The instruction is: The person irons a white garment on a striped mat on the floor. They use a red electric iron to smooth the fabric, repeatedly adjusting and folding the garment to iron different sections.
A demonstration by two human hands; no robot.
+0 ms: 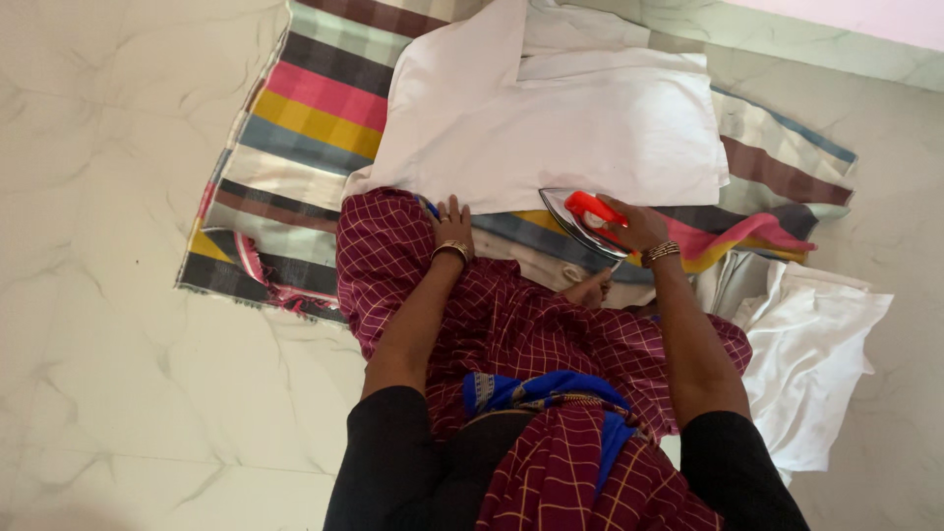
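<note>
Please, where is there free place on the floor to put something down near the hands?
Free: the marble floor left of the striped blanket, and the floor patch right of it. Crowded: between the left hand and the right hand holding the iron, white cloth and maroon checked fabric cover everything.

The iron's (582, 218) soleplate tip hides part of the white cloth (551, 118). The right hand's (637, 228) fingers wrap out of sight around its handle. The striped blanket (315, 108) runs off the top edge.
</note>
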